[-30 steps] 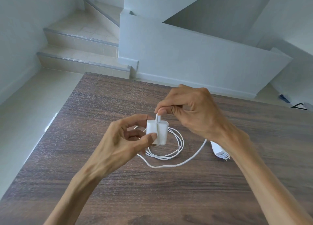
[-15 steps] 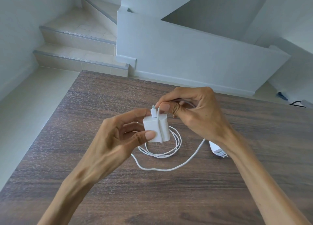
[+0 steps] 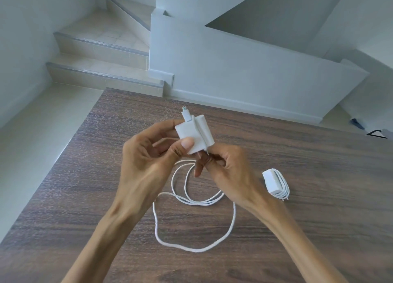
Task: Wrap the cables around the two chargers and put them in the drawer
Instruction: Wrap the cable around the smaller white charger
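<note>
The left hand (image 3: 148,163) grips a white charger (image 3: 192,133) above the wooden table (image 3: 319,229), thumb pressed on its near face and the fingers curled behind it; the block is tilted, and a plug end of the cable (image 3: 187,199) sticks up past its far top corner; one turn of the cable lies across the charger's face, running from top to bottom, and the prongs point down toward the other hand. The right hand (image 3: 229,172) sits just below and to the right of the charger, its fingers curled in and pinching the cable where it leaves the block's lower edge — one finger juts downward past the strand; exactly how the cable passes through that hand is hidden by the fingers. From there the rest of the cable drops to the table and lies loose in several overlapping loops between the two forearms, one wide loop reaching nearest the person. A second charger (image 3: 275,183), its own cable already wound tight around it, lies on the table to the right, apart from the right wrist and touched by neither hand; beyond the table's far edge stand tiled stairs (image 3: 100,59) and a low white wall (image 3: 244,74). The drawer does not show in this view.
</note>
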